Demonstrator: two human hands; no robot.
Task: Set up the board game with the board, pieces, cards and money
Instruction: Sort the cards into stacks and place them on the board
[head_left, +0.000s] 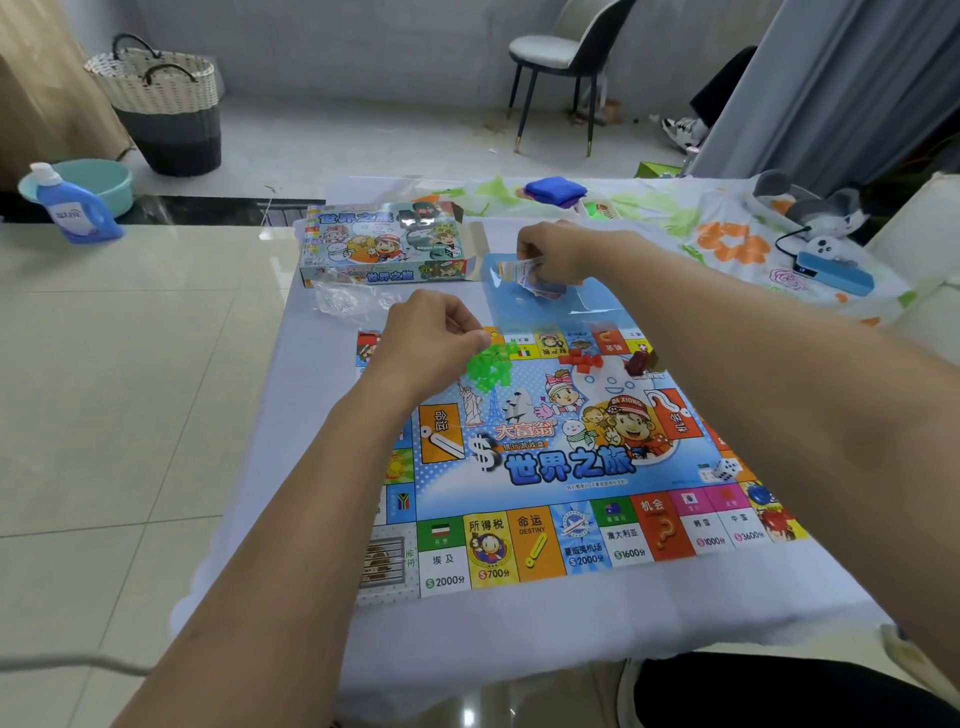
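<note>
While a colourful paper game board (545, 467) printed with cartoon figures and property squares lies flat on a pale lilac cloth-covered table (519, 623) at the centre of the head view, a person's two bare forearms reach over it from the lower edge of the frame. The left hand (436, 332), left of centre, has its fingers curled with the fingertips drawn together just above a cluster of small translucent green plastic pieces (488, 369) on the board's far edge; whether it pinches one cannot be told. The right hand (558, 254), above centre, pinches a thin stack of printed paper cards or notes (519, 270) over a pale blue plastic sheet (540, 306) beyond the board. Small red plastic pieces (584, 359) and a dark red piece (638, 362) sit on the board's far rim, right of the green ones. The opened illustrated cardboard game box (384, 244) rests at the upper left of the table, a crumpled clear plastic bag (348, 301) just in front of it. A folded blue cloth (555, 189) lies at the table's far edge, a blue detergent bottle (72, 208) and teal basin (98, 182) at the far left
</note>
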